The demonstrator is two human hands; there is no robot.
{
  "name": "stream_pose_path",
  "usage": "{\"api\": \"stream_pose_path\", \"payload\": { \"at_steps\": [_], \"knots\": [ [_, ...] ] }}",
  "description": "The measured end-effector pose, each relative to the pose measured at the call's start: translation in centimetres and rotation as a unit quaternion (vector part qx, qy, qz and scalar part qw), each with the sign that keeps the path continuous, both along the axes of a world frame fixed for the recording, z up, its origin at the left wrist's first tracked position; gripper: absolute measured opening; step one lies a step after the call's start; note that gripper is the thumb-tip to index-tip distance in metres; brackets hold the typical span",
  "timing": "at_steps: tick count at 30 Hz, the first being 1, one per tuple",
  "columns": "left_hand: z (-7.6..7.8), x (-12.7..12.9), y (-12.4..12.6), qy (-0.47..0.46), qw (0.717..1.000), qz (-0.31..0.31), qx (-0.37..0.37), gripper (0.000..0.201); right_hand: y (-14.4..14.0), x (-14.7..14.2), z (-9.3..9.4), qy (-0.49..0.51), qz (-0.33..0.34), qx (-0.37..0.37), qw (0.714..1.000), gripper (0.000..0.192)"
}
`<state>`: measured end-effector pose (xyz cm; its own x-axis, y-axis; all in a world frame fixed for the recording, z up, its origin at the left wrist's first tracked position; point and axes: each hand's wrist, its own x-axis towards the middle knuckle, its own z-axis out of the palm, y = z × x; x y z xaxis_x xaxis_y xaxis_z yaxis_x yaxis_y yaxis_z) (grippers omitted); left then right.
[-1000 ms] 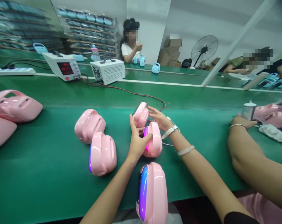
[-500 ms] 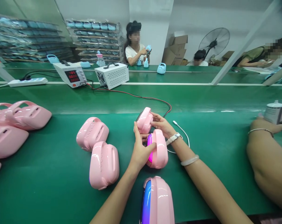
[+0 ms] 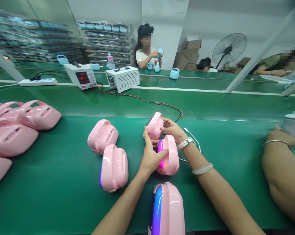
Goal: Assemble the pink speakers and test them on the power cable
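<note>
My left hand (image 3: 149, 155) is closed on the left side of a small pink speaker with a carry handle (image 3: 155, 125). Its thumb lies over a second pink speaker (image 3: 170, 156) that glows magenta at the front. On the far speaker's right side, the fingers of my right hand (image 3: 173, 129) press in; their tips are partly hidden. A red and black lead (image 3: 162, 103) runs behind that hand, its end out of sight. Nearest me stands a speaker lit blue and purple (image 3: 170, 209). Two more pink speakers (image 3: 103, 137) (image 3: 115, 168) sit to the left.
Pink speakers (image 3: 43, 114) crowd the left side. A power supply (image 3: 80, 76) with red digits and a white vented box (image 3: 124, 80) stand at the back. A white cable (image 3: 192, 137) lies right of my hands. A co-worker's arm (image 3: 281, 160) reaches in at right.
The view has turned slightly left, so the scene sits further right. Both hands stay at the far speaker, with little movement of the fingers.
</note>
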<state>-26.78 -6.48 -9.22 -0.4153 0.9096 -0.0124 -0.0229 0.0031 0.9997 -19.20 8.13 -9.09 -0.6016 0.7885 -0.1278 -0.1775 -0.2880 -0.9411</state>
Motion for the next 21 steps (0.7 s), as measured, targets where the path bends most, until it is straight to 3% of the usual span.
{"api": "stream_pose_path", "payload": {
  "at_steps": [6, 12, 21],
  "knots": [
    [0.1, 0.2, 0.2, -0.006, 1.0, 0.018, 0.01, 0.112, -0.5, 0.8, 1.3, -0.036, 0.002, 0.018, 0.999, 0.052],
    [-0.6, 0.2, 0.4, -0.011, 0.999, 0.025, 0.028, 0.111, -1.3, 2.2, 1.5, -0.116, -0.07, 0.059, 0.989, 0.036],
    [-1.5, 0.1, 0.7, -0.014, 0.998, 0.027, 0.055, 0.109, -1.0, 0.2, 1.9, -0.193, -0.028, 0.041, 0.98, 0.019]
  ]
}}
